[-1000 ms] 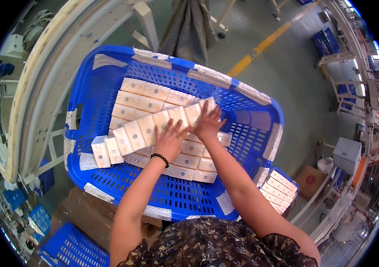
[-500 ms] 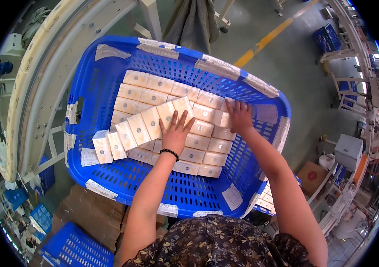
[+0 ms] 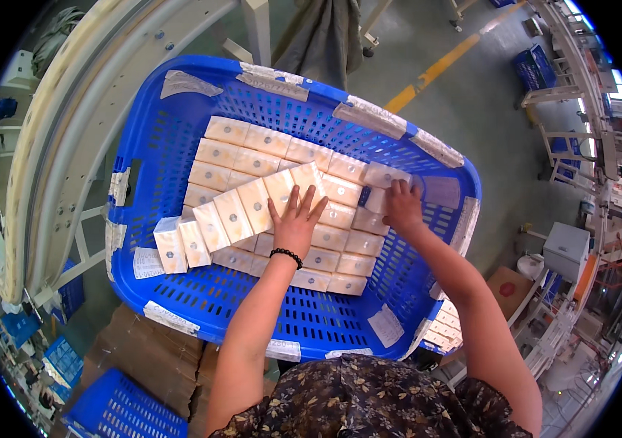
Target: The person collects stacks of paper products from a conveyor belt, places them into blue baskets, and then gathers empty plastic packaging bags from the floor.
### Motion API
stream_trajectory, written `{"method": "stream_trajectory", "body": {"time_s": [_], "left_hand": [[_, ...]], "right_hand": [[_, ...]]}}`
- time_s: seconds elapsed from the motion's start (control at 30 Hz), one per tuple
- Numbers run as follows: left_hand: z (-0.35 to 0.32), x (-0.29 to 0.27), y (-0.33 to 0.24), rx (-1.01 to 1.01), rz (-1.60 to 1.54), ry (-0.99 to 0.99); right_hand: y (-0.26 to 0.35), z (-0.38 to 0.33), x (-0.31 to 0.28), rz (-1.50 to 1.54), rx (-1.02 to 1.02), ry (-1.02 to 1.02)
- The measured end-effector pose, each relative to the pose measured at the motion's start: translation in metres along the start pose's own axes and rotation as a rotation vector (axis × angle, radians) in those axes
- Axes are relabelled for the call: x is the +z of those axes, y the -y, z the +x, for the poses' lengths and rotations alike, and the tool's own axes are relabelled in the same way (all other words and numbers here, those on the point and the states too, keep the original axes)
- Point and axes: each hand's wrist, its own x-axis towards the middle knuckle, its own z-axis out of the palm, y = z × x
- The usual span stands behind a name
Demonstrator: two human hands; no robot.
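Head camera looks down on my two bare hands inside a large blue perforated plastic basket (image 3: 201,124), whose rim is patched with strips of pale tape. My left hand (image 3: 295,223), with a black beaded band at the wrist, lies flat with its fingers spread on a slanted upper row of small cream-coloured rectangular packets (image 3: 234,215), which runs from the basket's left wall up toward the middle. Beneath it, more of the same packets (image 3: 267,150) lie flat in neat rows across the basket floor. My right hand (image 3: 402,208) rests near the right wall, fingers curled down onto the end packet (image 3: 382,175) of a row; whether they pinch it I cannot tell. Beside the basket stands brown cardboard (image 3: 143,350).
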Motion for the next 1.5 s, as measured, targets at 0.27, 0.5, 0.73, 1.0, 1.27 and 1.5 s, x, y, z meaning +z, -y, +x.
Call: {"method": "stream_trajectory", "body": {"time_s": [0.27,0.5,0.73,1.0,1.27,1.5], "left_hand": [[0.003,-0.025,0.0,0.008,-0.085,0.145],[0.006,-0.024,-0.002,0.053,-0.121,0.134],[0.001,-0.033,0.003,0.036,-0.113,0.133],[-0.021,-0.053,0.05,0.016,-0.206,-0.112],[-0.116,-0.105,0.211,-0.921,-0.196,0.288],[-0.123,-0.02,0.253,-1.011,-0.45,0.315]], "right_hand": [[0.014,0.02,0.057,0.064,-0.171,-0.198],[-0.022,0.025,0.062,-0.149,0.128,-0.168],[-0.042,0.029,0.077,-0.147,-0.121,-0.163],[0.002,0.047,0.046,0.148,0.035,0.266],[0.101,0.09,-0.02,0.895,0.051,-0.189],[0.146,0.105,-0.057,0.743,0.126,0.064]]}}
